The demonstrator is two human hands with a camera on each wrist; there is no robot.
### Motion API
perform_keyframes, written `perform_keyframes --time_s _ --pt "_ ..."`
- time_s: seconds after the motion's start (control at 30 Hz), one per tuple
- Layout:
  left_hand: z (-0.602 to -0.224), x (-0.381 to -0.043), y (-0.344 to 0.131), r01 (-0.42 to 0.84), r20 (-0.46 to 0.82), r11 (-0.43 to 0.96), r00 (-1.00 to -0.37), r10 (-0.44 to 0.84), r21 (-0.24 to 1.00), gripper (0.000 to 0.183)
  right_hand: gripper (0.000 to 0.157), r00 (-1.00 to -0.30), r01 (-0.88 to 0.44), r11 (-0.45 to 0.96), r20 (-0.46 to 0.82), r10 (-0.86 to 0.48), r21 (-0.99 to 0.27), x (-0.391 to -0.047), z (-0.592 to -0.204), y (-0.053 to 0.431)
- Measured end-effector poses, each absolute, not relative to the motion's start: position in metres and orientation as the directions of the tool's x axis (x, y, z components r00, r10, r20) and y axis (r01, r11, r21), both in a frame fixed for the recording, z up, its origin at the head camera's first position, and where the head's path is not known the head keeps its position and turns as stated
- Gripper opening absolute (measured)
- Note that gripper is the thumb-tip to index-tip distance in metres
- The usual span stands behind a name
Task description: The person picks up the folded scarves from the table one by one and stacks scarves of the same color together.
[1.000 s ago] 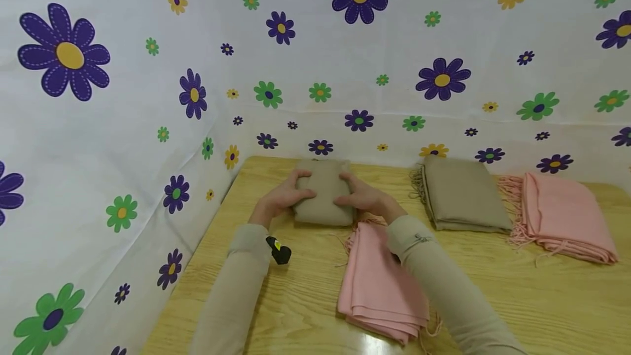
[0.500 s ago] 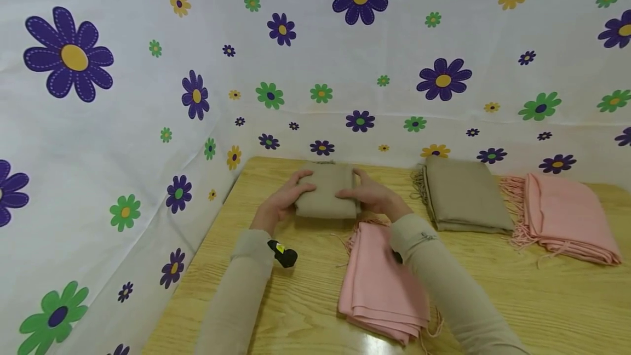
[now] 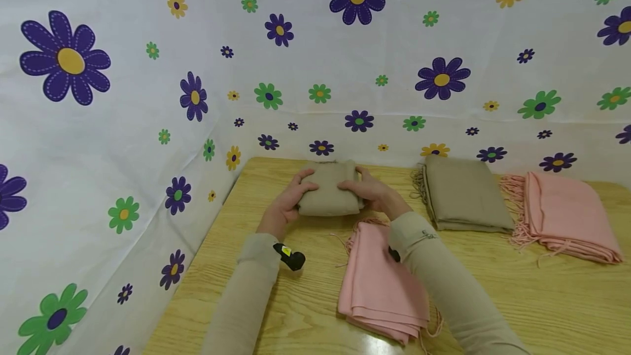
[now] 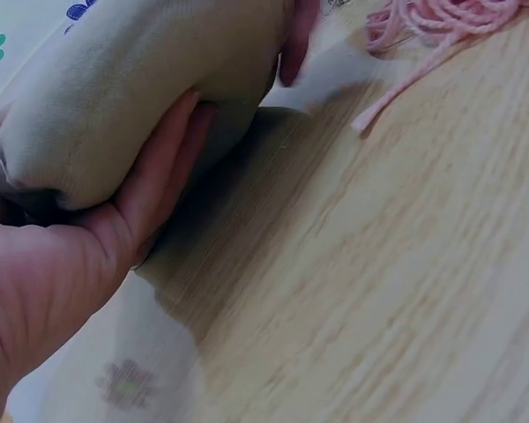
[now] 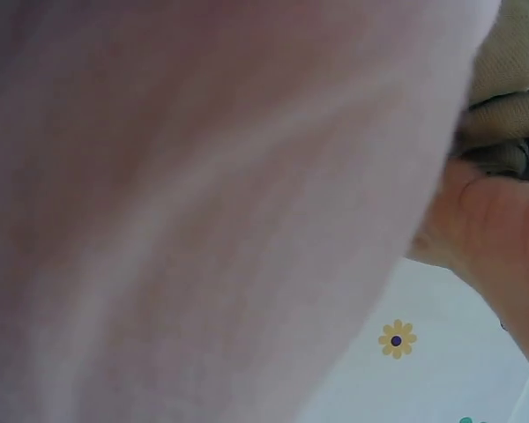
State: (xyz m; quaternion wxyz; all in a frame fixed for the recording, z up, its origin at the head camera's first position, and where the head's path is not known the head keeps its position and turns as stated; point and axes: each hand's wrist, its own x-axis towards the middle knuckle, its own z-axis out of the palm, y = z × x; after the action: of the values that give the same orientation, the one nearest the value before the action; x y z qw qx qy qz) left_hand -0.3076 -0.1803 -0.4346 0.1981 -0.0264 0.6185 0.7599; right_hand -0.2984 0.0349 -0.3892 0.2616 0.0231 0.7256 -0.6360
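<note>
Both hands grip a folded beige scarf (image 3: 329, 193) near the back left of the table. My left hand (image 3: 291, 197) holds its left side, thumb on top; in the left wrist view the fingers (image 4: 163, 167) reach under the scarf (image 4: 115, 97), which is raised off the wood at that edge. My right hand (image 3: 372, 190) holds the opposite side, thumb on top and its other fingers partly hidden. A folded pink scarf (image 3: 382, 284) lies in front, partly under the right forearm. In the right wrist view pink cloth (image 5: 203, 220) blocks most of the right hand (image 5: 494, 238).
On the right lie another folded beige scarf (image 3: 463, 193) and another folded pink scarf (image 3: 567, 218), fringes to the left. Flowered white cloth (image 3: 305, 70) walls the back and left of the wooden table (image 3: 296, 311).
The held beige scarf has been lifted slightly and shifted a little right, both hands moving with it. Its front edge has risen. The other scarves have stayed in place.
</note>
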Motion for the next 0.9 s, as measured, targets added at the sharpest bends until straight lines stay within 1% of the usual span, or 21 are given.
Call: perform_keyframes --time_s 0.2,0.4,0.57,0.77,0.9 --pt "-0.4386 -0.3072 -0.1784 -0.332 -0.278 -0.179 -0.922 0.271 0.926 0.065 0.098 -0.861 0.365 0.081 -0.369 -0.35 -0.928 -0.2971 -0.3889 0.0363" --pt "-0.439 -0.3066 -0.1778 -0.336 -0.284 -0.159 -0.917 0.28 0.929 0.062 0.087 -0.823 0.358 0.037 -0.335 -0.459 -0.933 -0.2988 -0.3931 0.0412" --pt "-0.4399 -0.3061 -0.1777 -0.316 -0.266 -0.139 -0.918 0.293 0.939 0.061 0.081 -0.789 0.357 0.057 -0.334 -0.516 -0.932 -0.3001 -0.3947 0.0424" --pt "-0.4387 -0.3044 -0.1766 -0.303 -0.256 -0.123 -0.92 0.298 0.945 0.062 0.087 -0.781 0.371 0.092 -0.365 -0.507 -0.924 -0.2994 -0.3935 0.0433" --pt "-0.4365 -0.3044 -0.1769 -0.304 -0.267 -0.092 -0.919 0.289 0.948 0.062 0.089 -0.785 0.359 0.107 -0.362 -0.503 -0.927 -0.2998 -0.3925 0.0439"
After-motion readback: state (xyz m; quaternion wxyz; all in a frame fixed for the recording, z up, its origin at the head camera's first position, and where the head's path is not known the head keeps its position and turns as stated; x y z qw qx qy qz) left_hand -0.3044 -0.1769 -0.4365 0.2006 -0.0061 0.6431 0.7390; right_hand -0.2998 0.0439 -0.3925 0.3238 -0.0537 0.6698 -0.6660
